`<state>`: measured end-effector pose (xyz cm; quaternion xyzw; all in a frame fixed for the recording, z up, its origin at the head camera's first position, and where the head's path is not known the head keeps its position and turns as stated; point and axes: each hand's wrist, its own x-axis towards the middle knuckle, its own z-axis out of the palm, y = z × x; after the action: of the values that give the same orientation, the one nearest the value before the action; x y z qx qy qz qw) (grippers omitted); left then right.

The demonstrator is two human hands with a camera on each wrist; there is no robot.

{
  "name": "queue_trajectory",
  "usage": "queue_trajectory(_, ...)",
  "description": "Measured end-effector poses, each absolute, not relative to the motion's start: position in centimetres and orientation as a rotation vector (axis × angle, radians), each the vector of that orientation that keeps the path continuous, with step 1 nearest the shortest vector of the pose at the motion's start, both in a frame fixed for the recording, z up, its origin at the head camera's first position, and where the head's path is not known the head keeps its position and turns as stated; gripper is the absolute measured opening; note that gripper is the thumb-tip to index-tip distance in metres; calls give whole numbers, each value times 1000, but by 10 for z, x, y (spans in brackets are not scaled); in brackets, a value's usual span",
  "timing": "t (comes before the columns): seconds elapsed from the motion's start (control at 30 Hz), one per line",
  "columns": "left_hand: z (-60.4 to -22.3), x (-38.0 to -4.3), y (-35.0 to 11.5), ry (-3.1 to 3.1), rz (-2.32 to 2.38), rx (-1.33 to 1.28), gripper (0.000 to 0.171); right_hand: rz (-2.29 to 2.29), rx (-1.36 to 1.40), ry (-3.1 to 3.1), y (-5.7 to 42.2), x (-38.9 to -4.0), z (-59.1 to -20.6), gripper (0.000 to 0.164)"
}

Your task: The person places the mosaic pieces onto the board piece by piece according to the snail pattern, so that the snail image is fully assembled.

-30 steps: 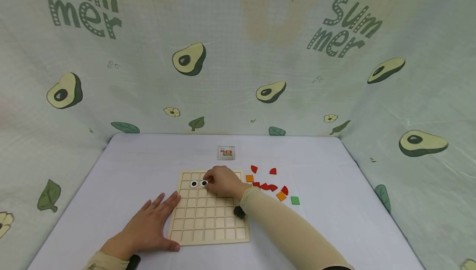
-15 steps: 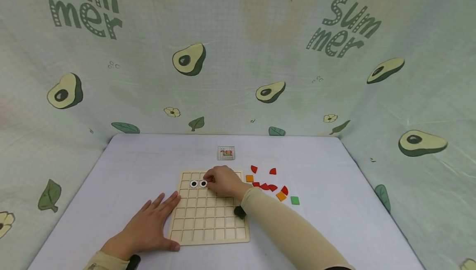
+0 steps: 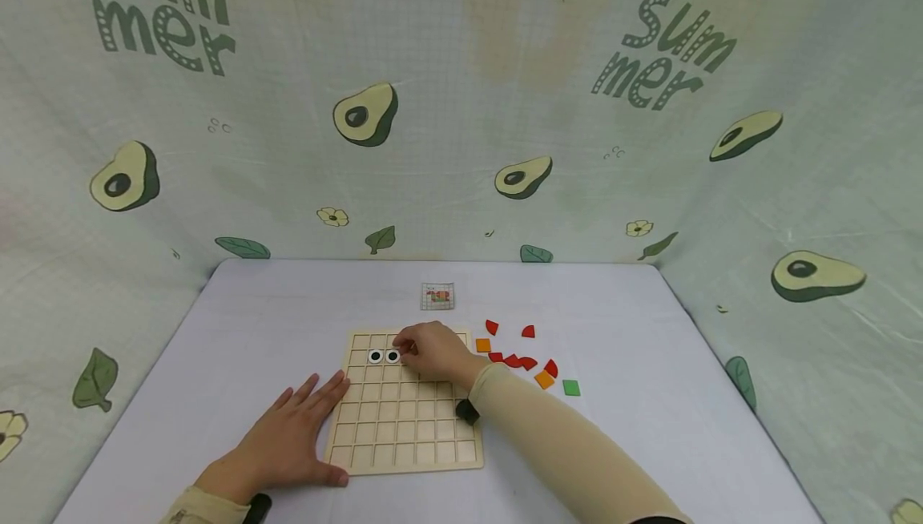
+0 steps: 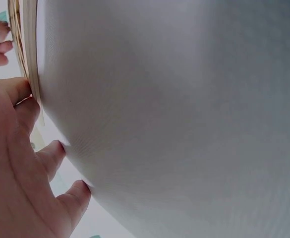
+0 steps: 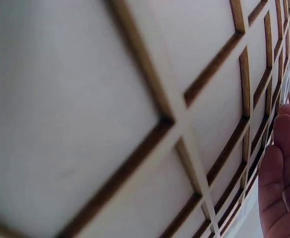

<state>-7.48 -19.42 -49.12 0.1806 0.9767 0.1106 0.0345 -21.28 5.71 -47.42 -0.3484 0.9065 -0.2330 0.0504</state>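
A pale wooden grid board (image 3: pixel 404 433) lies on the white table. Two round eye tiles sit side by side in its upper part: a left one (image 3: pixel 375 356) and a right one (image 3: pixel 392 356), each white with a black centre. My right hand (image 3: pixel 435 351) reaches over the board, thumb and index fingertips at the right eye tile's edge. In the right wrist view its fingers (image 5: pixel 286 144) show beyond the board's ridges. My left hand (image 3: pixel 292 433) lies spread at the board's left side; the left wrist view shows its fingertips touching the board's edge (image 4: pixel 30 49) and the table.
Right of the board lie several red pieces (image 3: pixel 529 332), two orange squares, one upper (image 3: pixel 483 344) and one lower (image 3: pixel 544 380), and a green square (image 3: pixel 571 388). A small picture card (image 3: pixel 437 296) lies behind the board. Printed cloth (image 3: pixel 433 51) hangs around the table.
The right eye tile has shifted slightly left, closer to the other one, and more of it shows beside the right fingertips. The left hand stays in place.
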Motion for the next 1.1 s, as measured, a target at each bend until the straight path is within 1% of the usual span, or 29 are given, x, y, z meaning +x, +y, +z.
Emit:
queue_trajectory(0.27,-491,-75,-194,3009,345,557,132,-729,-1023,2707,83,-218,-469,26)
queue_trajectory(0.6,-492,-75,-195,3010,344,563,131,-765,-844,2698,154,-216,-450,28)
queue_trajectory(0.87,-493,-75,-195,3002,344,558,132,-787,-583,2739,210,-215,-455,28)
queue_trajectory(1.1,-493,-75,-196,3011,333,574,131,-797,-501,2772,237,-214,-457,31)
